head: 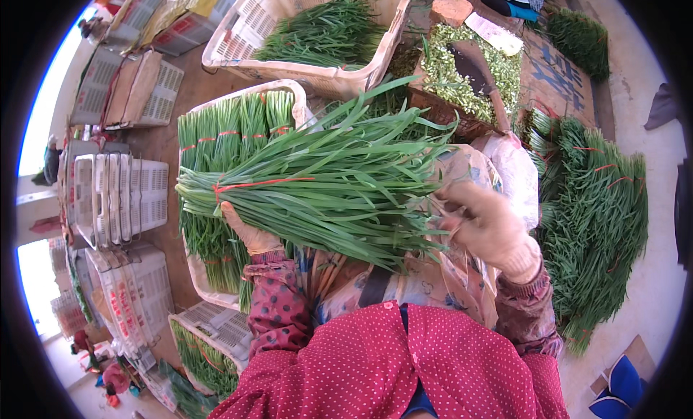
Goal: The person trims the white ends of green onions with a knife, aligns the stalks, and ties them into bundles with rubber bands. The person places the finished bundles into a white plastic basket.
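Observation:
A bundle of garlic chives lies across my front, its pale cut ends to the left and its loose green tips fanned to the right. Near the cut ends, a red tie crosses it, with one loose end trailing along the leaves. My left hand holds the bundle from below, close to the tie; most of its fingers are hidden under the leaves. At the leaf tips, my gloved right hand is blurred by motion, and its grip is unclear. Patterned cloth covers my lap.
Tied chive bundles fill a white crate behind the held bundle. Farther off stands a larger crate of chives. At upper right, a dark-bladed tool rests on chopped stem ends. Several bundles lie on the floor at right.

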`<control>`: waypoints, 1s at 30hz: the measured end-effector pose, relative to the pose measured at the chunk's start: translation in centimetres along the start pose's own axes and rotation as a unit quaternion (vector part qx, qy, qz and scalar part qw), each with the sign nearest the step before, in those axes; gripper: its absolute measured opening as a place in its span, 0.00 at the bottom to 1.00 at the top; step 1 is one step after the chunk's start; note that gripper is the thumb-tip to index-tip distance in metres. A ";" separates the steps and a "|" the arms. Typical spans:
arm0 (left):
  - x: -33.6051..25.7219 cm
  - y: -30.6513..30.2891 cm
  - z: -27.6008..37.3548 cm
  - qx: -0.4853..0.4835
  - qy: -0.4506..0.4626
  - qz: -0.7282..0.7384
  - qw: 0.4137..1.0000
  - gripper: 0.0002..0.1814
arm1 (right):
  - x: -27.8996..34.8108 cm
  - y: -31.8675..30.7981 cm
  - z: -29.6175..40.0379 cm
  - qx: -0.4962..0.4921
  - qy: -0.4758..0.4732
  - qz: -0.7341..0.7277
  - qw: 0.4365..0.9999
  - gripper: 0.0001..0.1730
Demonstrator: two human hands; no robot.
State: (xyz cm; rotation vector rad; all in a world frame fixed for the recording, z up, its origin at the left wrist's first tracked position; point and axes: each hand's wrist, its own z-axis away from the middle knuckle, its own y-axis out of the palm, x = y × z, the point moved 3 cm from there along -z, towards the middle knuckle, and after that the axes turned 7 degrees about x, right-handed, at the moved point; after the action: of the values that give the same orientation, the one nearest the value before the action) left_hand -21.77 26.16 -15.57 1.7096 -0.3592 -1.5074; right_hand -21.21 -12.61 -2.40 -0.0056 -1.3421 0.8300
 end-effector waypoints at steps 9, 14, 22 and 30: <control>-0.1 1.4 -0.1 0.038 0.014 -0.008 0.999 0.39 | 2.5 3.3 -3.2 -0.053 0.006 -0.139 0.989 0.17; 0.4 1.0 -0.4 0.063 -0.037 0.081 0.994 0.35 | -0.7 5.9 -5.4 -0.123 0.049 -0.189 0.973 0.21; 0.5 0.7 -0.2 0.073 -0.033 0.070 0.994 0.40 | -1.1 5.3 -7.9 -0.058 0.125 -0.338 0.931 0.14; 0.6 1.2 -0.2 0.062 -0.052 0.077 0.994 0.36 | -2.5 7.1 -8.7 -0.066 0.152 -0.404 0.900 0.10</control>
State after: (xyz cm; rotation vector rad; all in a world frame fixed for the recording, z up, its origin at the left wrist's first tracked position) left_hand -21.10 25.03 -15.13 1.6592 -0.6371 -1.4899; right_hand -17.46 -4.94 -10.07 0.2884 -0.9639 0.0236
